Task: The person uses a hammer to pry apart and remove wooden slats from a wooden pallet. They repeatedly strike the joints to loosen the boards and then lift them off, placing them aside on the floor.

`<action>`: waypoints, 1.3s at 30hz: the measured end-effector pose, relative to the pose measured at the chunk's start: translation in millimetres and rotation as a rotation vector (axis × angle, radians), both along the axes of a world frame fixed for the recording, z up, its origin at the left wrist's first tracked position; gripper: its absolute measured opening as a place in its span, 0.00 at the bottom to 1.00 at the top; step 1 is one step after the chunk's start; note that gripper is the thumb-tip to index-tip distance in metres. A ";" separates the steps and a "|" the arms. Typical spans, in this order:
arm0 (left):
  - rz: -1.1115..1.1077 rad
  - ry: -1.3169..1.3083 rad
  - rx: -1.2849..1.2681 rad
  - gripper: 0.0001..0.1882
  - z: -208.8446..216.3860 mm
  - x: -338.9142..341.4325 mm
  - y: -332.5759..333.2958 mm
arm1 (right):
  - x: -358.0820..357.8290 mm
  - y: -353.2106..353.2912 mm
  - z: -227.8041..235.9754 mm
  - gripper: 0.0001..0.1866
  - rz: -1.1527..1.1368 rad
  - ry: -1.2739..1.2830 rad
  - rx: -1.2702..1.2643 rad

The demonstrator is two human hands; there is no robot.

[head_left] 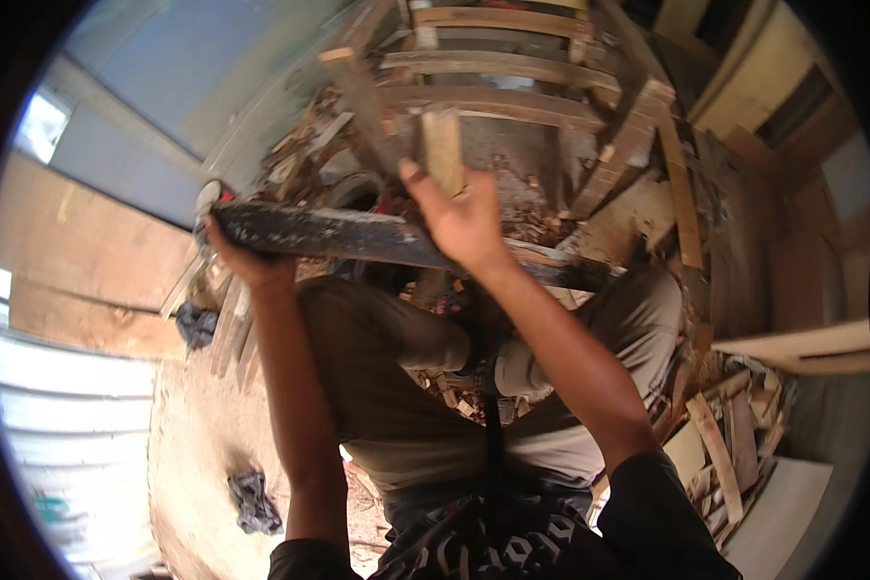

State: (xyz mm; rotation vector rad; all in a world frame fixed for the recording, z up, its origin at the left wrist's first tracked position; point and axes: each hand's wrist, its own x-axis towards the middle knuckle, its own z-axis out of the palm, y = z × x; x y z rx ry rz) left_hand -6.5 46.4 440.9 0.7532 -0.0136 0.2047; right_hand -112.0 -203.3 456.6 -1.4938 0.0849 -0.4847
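A long dark, worn wooden plank (319, 232) lies crosswise over my bent legs, its right part by my right knee. Around its left end my left hand (246, 256) is closed, the thumb on top. My right hand (464, 217) grips a short pale wood block (443, 145), which sticks up beyond the fingers just above the plank's middle. Whether the block or this hand touches the plank I cannot tell. Slight motion blur softens the right hand. Behind the plank's left tip is a pale rounded object (210, 196), its kind unclear.
Ahead stands a slatted wooden frame (493, 63) with rough posts. Wood chips (532, 217) litter the ground beneath it. A heap of offcuts (725, 435) lies to my right. On the left are crumpled black cloths (253, 503) and a board wall (77, 261).
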 end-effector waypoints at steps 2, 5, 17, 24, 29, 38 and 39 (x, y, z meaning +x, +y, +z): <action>-0.030 0.046 -0.002 0.29 -2.0 -3.8 1.5 | -6.4 10.3 -9.1 0.19 -0.057 -0.105 -0.015; -0.049 -0.024 -0.020 0.30 6.1 -9.4 -7.0 | -21.7 10.9 -6.9 0.17 -0.060 -0.166 -0.021; -0.005 -0.028 -0.095 0.34 6.8 -10.9 -9.7 | -45.2 9.3 -17.0 0.16 0.094 -0.204 0.126; 0.025 -0.008 -0.109 0.31 14.8 -19.7 -14.4 | -59.7 9.7 -26.8 0.11 0.097 -0.200 0.249; -0.001 -0.083 -0.143 0.35 20.9 -24.3 -19.9 | -71.7 6.2 -31.7 0.13 0.053 -0.212 0.344; -0.039 -0.108 -0.165 0.30 17.4 -18.6 -19.3 | -88.3 3.2 -36.8 0.13 0.173 -0.270 0.274; -0.023 -0.105 -0.158 0.29 13.3 -14.5 -15.3 | -89.4 3.4 -41.1 0.13 0.198 -0.299 0.225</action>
